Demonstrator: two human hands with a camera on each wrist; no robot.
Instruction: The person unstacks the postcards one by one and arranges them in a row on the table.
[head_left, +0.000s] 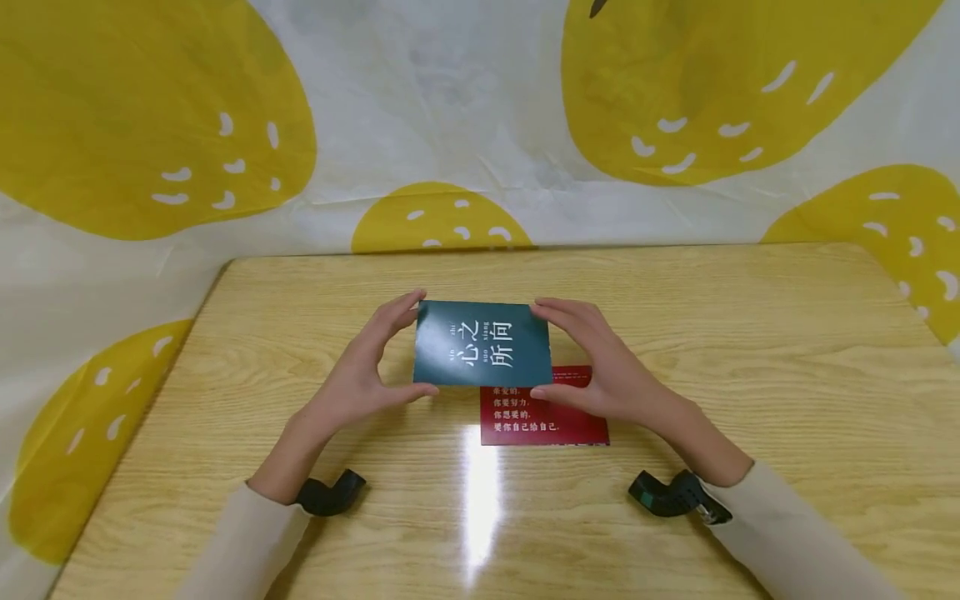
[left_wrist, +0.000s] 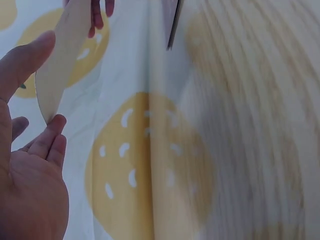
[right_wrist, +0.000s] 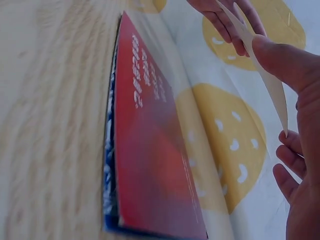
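A dark teal card (head_left: pixel 442 346) with white Chinese characters is held up above the table, its printed face toward the head camera. My left hand (head_left: pixel 358 367) pinches its left end between thumb and fingers, and my right hand (head_left: pixel 607 367) pinches the right end the same way. In both wrist views the card's pale back (left_wrist: pixel 62 60) shows, slightly bowed. Below it a red card (head_left: pixel 543 429) with white lettering lies on the table, partly covered by the teal card and my right thumb. The right wrist view shows a blue-edged layer (right_wrist: pixel 111 165) under the red card (right_wrist: pixel 150 165).
A light wood-grain table (head_left: pixel 750 358) spreads beneath both arms. White cloth with yellow fruit shapes (head_left: pixel 465 100) hangs behind the far edge and along the left side. A black wrist device (head_left: pixel 330 493) sits at the left cuff, another black device (head_left: pixel 675 493) at the right.
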